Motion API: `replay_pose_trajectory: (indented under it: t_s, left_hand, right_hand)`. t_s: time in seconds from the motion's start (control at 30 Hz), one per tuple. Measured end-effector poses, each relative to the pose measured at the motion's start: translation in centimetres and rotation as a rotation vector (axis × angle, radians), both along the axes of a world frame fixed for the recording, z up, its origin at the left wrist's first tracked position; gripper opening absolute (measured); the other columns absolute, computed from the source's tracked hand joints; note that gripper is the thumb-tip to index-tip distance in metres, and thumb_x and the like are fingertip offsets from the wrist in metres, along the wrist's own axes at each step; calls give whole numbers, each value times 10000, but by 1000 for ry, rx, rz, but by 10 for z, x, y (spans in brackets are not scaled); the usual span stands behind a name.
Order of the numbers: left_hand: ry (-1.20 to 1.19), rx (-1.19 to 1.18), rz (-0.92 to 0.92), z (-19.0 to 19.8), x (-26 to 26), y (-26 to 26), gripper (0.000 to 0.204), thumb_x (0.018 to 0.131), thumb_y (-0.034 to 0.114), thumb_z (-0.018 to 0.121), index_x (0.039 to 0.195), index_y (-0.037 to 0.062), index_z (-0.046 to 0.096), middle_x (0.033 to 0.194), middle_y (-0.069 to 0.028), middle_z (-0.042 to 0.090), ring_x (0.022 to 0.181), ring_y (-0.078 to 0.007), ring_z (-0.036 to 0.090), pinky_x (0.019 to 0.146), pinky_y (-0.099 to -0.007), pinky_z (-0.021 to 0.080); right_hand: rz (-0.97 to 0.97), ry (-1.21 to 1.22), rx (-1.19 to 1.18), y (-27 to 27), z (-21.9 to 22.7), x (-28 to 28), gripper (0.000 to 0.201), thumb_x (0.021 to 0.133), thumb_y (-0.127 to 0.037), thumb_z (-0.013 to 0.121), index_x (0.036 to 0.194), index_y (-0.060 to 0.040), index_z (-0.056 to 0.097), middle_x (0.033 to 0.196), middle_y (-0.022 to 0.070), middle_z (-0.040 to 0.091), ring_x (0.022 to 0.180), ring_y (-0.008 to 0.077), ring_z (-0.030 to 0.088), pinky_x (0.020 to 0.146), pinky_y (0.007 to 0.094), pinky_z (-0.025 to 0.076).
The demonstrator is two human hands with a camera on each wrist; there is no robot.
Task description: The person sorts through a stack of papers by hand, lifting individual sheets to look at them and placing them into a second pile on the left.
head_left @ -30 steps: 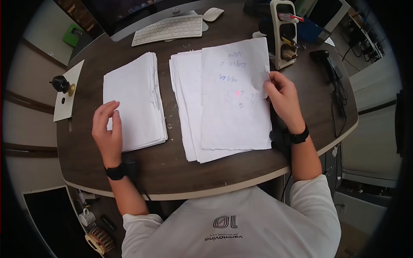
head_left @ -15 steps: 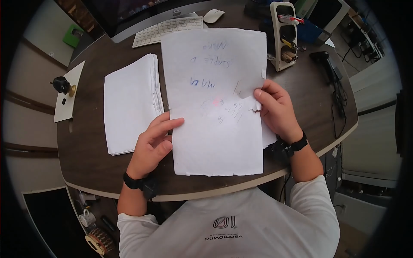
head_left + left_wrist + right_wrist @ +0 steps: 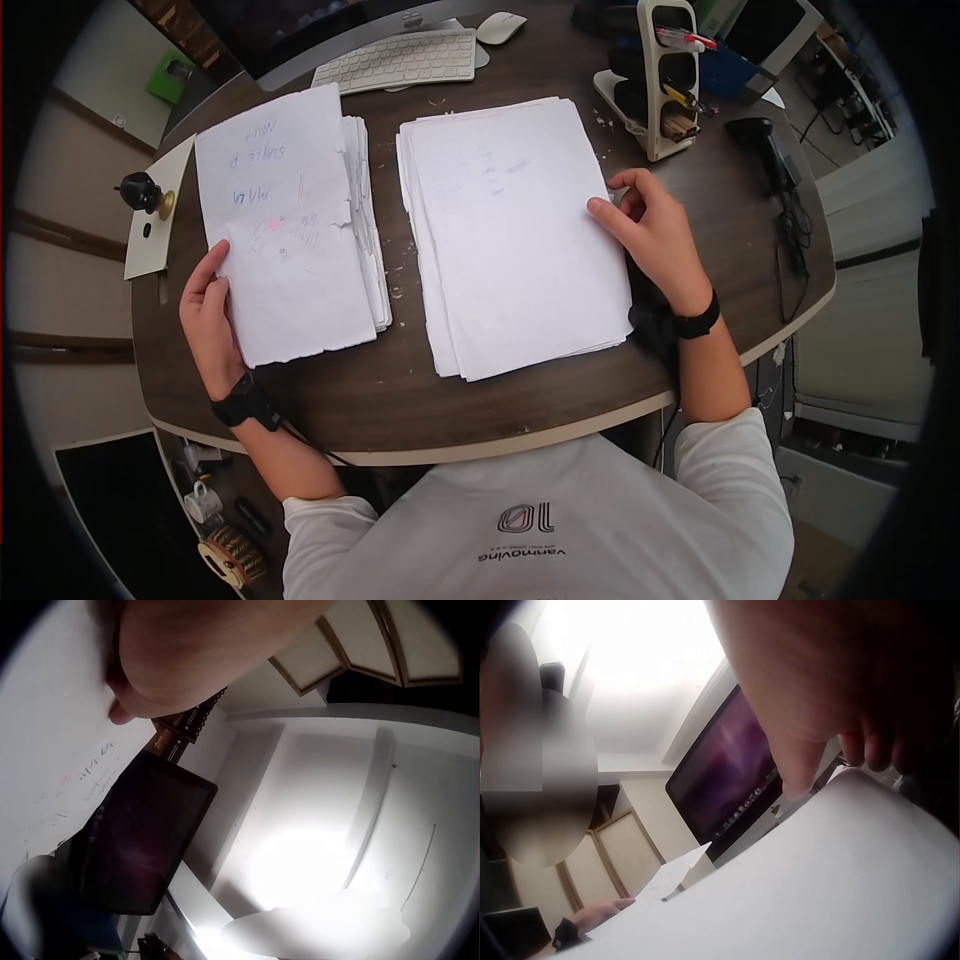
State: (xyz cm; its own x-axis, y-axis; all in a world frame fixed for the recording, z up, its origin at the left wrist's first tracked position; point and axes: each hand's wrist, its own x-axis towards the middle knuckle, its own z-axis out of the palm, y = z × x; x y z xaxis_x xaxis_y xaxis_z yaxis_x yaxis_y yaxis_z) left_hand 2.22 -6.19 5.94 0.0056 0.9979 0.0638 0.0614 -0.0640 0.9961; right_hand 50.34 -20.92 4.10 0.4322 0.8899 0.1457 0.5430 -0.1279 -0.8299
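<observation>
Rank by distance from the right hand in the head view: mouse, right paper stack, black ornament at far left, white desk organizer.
From the right hand:
1. right paper stack: at its fingertips
2. white desk organizer: just beyond the fingers
3. mouse: back of desk, beside keyboard
4. black ornament: far left

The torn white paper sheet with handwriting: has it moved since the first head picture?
Yes. The sheet has moved left, farther from the white upright pen holder, now over the left white paper stack.
</observation>
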Motion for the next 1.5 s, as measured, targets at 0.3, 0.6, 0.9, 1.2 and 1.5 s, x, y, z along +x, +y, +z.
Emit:
replay_pose_trajectory:
  t_s: [0.3, 0.6, 0.9, 1.2, 1.5]
  left_hand:
    - [398, -17, 55, -21, 5, 10, 413, 936, -27, 474, 1287, -32, 693, 1119, -72, 703, 850, -61, 578, 759, -187, 455]
    - [683, 174, 41, -33, -1, 15, 366, 945, 9, 506, 1255, -15, 700, 1203, -121, 699, 1067, -205, 649, 936, -293, 495]
    - [870, 268, 80, -24, 8, 8, 338, 957, 122, 651, 1284, 49, 694, 1395, -176, 603, 1244, -289, 611, 1000, -362, 503]
    - [930, 144, 46, -25, 14, 3, 419, 946, 203, 689, 1341, 66, 656, 1474, -204, 537, 1320, -343, 566, 1055, -411, 482]
    - [921, 189, 8, -32, 6, 7, 436, 944, 210, 692, 1346, 47, 645, 1477, -231, 537, 1346, -371, 548, 1102, -425, 451]
  right_hand:
    - [50, -117, -107, 1, -5, 1, 433, 827, -315, 866, 982, 5, 618, 721, 41, 540, 655, 135, 500, 600, 302, 446]
    - [34, -255, -43, -4, 2, -6, 392, 835, -256, 856, 994, 6, 611, 747, 59, 558, 682, 156, 524, 619, 312, 465]
    - [45, 128, -5, -2, 4, -2, 198, 945, -174, 750, 968, -12, 638, 759, -33, 587, 698, 44, 509, 620, 234, 435]
    - [29, 493, 146, 3, 3, 4, 185, 1017, -151, 663, 1125, -3, 638, 856, -32, 675, 745, 15, 572, 673, 191, 448]
    - [49, 655, 243, 1, 6, 4, 199, 1030, -150, 651, 1163, -5, 624, 926, 17, 719, 802, 29, 625, 725, 195, 494]
